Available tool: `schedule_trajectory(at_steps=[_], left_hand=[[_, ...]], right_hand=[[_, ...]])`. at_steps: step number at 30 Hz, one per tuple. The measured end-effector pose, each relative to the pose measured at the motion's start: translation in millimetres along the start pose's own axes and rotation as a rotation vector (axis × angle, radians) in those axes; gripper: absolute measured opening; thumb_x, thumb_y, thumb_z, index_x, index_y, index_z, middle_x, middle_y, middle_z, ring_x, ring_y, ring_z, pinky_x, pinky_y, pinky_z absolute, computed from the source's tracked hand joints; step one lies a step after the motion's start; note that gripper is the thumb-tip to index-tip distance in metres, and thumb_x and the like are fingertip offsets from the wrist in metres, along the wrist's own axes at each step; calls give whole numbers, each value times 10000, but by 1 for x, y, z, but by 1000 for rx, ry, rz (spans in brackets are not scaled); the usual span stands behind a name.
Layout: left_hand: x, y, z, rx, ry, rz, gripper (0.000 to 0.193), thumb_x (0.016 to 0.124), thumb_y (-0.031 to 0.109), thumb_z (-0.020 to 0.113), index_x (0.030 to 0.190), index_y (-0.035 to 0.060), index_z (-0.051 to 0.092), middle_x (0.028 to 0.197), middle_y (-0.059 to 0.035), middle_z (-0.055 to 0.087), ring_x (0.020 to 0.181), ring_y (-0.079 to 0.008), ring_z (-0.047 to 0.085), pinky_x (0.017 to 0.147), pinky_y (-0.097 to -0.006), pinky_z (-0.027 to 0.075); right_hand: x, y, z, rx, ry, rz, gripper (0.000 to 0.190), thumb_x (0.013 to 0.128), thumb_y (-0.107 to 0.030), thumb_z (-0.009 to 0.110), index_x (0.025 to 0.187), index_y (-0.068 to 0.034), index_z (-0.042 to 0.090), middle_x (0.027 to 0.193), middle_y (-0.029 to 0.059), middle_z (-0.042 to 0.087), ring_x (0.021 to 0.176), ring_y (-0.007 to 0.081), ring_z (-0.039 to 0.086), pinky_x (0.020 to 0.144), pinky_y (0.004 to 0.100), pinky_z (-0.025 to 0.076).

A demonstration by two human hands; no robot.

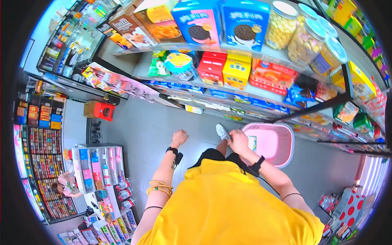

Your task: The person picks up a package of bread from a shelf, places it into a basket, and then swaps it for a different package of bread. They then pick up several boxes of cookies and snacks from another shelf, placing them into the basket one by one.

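Note:
My left hand hangs over the grey floor with its fingers curled and nothing visible in it. At the left side of a pink plastic basket is my right hand, its fingers bent. Whether it grips the basket's rim or a handle is hidden. Inside the basket, by its left wall, lies a green-and-white package, partly covered by my right hand and wrist. A white shoe shows between my hands.
Shop shelves ahead carry blue biscuit boxes, lidded jars and red and yellow boxes. A red stool stands at the left. Beyond a display counter is another person. Bottle packs lie at the lower right.

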State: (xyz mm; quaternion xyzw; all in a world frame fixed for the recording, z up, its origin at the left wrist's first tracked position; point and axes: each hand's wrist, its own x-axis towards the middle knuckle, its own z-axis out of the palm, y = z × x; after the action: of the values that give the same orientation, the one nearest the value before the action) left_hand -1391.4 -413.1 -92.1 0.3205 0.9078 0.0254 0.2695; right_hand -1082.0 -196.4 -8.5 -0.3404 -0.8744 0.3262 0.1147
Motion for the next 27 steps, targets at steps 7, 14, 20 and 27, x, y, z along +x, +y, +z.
schedule_trajectory(at_steps=[7, 14, 20, 27], left_hand=[[-6, 94, -38, -192, -76, 47, 332, 807, 313, 563, 965, 29, 628, 947, -201, 661, 961, -366, 613, 837, -431, 481], [-4, 119, -33, 54, -227, 382, 244, 795, 211, 582, 895, 1, 658, 908, -212, 655, 922, -366, 625, 809, -457, 486], [-32, 198, -45, 781, 17, 817, 184, 800, 173, 589, 936, 136, 707, 965, -74, 687, 930, -240, 646, 773, -390, 478], [-19, 228, -57, 1017, 20, 899, 230, 867, 218, 529, 995, 162, 713, 1014, -5, 690, 946, -207, 639, 764, -415, 448]], right_hand=[[-12, -13, -7, 140, -212, -1, 278, 687, -112, 659, 952, -50, 603, 970, 146, 586, 928, 356, 583, 775, 456, 482], [11, -175, -107, 417, -379, -766, 572, 630, -146, 770, 1141, -66, 524, 1116, 89, 541, 1107, 319, 467, 893, 425, 410], [-1, -264, -104, 369, -479, -1097, 642, 588, -101, 769, 1168, -59, 498, 1156, 88, 547, 1130, 273, 451, 921, 415, 329], [3, -296, -119, 382, -624, -1279, 597, 573, -46, 744, 1121, -48, 506, 1076, 86, 573, 1066, 234, 518, 913, 395, 307]])
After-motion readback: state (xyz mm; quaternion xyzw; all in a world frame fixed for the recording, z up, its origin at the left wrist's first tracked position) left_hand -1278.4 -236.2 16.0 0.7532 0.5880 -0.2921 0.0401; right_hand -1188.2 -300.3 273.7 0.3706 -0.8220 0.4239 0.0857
